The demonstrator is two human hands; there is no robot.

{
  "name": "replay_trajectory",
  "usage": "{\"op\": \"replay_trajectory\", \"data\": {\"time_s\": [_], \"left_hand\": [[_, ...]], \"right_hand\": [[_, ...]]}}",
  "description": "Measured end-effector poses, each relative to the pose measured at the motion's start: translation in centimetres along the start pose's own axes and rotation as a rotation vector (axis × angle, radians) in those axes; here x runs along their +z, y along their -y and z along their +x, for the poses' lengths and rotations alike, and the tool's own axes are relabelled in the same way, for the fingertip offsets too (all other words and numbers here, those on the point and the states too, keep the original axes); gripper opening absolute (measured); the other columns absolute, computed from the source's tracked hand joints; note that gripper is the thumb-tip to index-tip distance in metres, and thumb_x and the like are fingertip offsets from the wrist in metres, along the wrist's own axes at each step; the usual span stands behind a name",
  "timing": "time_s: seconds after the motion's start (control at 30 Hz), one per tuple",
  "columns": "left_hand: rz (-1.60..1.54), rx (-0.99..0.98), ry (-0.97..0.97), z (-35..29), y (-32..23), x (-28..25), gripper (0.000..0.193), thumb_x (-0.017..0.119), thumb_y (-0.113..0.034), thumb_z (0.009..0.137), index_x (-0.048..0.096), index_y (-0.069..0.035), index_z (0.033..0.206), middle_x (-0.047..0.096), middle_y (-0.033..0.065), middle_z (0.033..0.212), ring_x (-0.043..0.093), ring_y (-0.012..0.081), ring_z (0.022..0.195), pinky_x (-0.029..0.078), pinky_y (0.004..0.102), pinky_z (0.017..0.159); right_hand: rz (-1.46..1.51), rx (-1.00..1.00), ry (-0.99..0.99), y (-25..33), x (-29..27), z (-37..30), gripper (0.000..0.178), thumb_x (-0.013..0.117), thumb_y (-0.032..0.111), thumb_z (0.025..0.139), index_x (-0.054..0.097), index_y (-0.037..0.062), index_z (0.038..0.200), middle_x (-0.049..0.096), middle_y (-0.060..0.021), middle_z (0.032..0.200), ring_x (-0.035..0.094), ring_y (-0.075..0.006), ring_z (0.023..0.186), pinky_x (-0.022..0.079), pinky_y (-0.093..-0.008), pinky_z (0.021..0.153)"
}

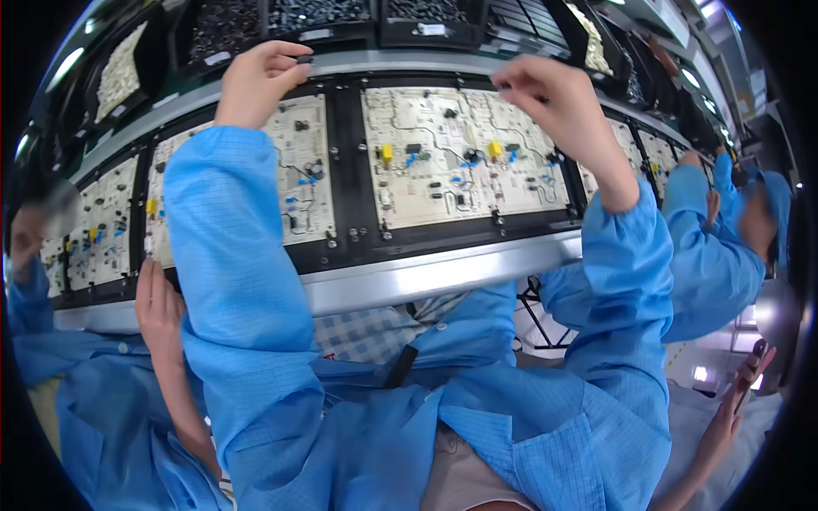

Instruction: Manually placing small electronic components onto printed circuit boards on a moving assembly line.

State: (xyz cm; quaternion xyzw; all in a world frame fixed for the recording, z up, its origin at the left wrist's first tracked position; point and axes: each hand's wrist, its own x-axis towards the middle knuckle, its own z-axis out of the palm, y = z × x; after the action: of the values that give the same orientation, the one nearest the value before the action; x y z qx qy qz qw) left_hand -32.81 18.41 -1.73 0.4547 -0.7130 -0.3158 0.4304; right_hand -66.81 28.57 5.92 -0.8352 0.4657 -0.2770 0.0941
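Note:
My left hand (257, 83) is raised over the far edge of the line, thumb and fingertips pinched on a small black electronic component (304, 60). My right hand (564, 104) hovers above the far right corner of a pale circuit board (417, 209), its fingers curled and closed. Something small and dark shows at those fingertips, too small to name. The board lies in a black carrier frame (345, 183) and bears yellow blocks (495, 149), blue parts and black cylinders. Another populated board (311, 217) is partly covered by my left sleeve.
Black bins of small dark parts (317, 12) and pale parts (121, 72) line the far side. A metal rail (443, 271) runs along the near edge. A co-worker's hand (158, 311) rests by the rail at left; another blue-sleeved person (720, 264) works at right.

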Motion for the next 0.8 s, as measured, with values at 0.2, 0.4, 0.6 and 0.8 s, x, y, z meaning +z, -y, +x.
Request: {"op": "replay_trajectory", "data": {"time_s": [0.2, 0.4, 0.6, 0.8], "left_hand": [[-0.003, -0.01, 0.06, 0.6, -0.1, -0.3, 0.026, 0.071, -0.011, 0.083, 0.068, -0.007, 0.109, 0.067, 0.0048, 0.088, 0.064, 0.0107, 0.084, 0.051, 0.0236, 0.077], [0.032, -0.039, 0.075, 0.3, -0.2, 0.1, 0.028, 0.067, -0.012, 0.087, 0.065, -0.004, 0.113, 0.068, 0.0046, 0.09, 0.063, 0.0103, 0.085, 0.049, 0.0241, 0.08], [0.015, -0.064, 0.096, 0.3, -0.8, 0.5, 0.029, 0.067, -0.013, 0.087, 0.065, -0.004, 0.114, 0.068, 0.0047, 0.092, 0.063, 0.0101, 0.086, 0.049, 0.024, 0.081], [-0.207, -0.138, -0.026, 1.0, 0.7, -0.6, 0.032, 0.067, -0.014, 0.088, 0.062, 0.001, 0.116, 0.067, 0.0054, 0.095, 0.062, 0.0099, 0.086, 0.05, 0.023, 0.08]], "right_hand": [[-0.019, 0.365, 0.03, -1.3, -1.3, -9.6, 0.02, 0.069, 0.001, 0.081, 0.066, 0.0001, 0.101, 0.067, -0.0081, 0.085, 0.063, -0.0119, 0.075, 0.052, -0.0239, 0.071], [-0.078, 0.404, 0.042, -3.0, -0.8, -14.0, 0.018, 0.071, 0.0, 0.078, 0.067, 0.0012, 0.096, 0.065, -0.0085, 0.084, 0.062, -0.0167, 0.075, 0.049, -0.0271, 0.067], [-0.263, 0.225, 0.054, -4.0, -0.6, -14.8, 0.017, 0.073, 0.002, 0.073, 0.068, 0.0022, 0.09, 0.063, -0.0103, 0.084, 0.058, -0.0272, 0.083, 0.047, -0.0345, 0.076], [-0.173, 0.288, 0.033, -4.0, -0.1, -15.3, 0.018, 0.073, 0.002, 0.072, 0.068, 0.002, 0.09, 0.063, -0.0105, 0.085, 0.058, -0.0278, 0.084, 0.046, -0.0352, 0.077]]}}
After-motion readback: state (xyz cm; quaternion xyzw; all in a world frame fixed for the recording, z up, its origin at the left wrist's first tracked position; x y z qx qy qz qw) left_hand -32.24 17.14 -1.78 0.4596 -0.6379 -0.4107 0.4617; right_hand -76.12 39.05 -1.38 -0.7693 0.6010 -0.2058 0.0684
